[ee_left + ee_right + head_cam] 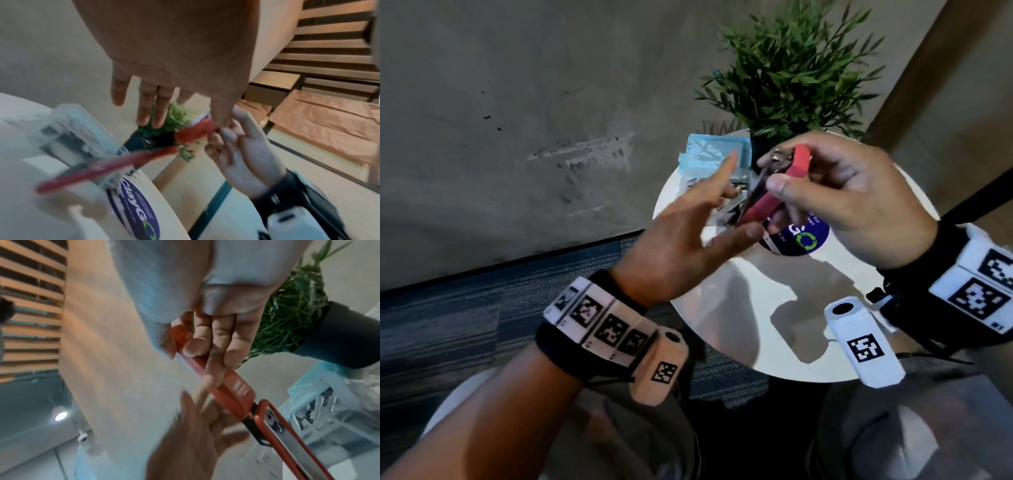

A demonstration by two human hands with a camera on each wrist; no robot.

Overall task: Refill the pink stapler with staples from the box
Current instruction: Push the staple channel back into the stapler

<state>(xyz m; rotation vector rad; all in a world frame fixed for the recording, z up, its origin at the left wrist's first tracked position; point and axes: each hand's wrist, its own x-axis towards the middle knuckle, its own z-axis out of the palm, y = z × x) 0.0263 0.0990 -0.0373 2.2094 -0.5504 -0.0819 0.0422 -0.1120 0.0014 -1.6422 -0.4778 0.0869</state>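
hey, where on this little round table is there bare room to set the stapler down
The near half of the white table, between the round sticker and the near rim, is bare. The far side is crowded: staple box, loose staples, plant pot.

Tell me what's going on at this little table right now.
A person is refilling a pink stapler. The right hand holds it swung open above the round white table. The left hand reaches in beside it with fingers straight, holding nothing visible. The clear blue staple box sits behind, next to a potted plant.
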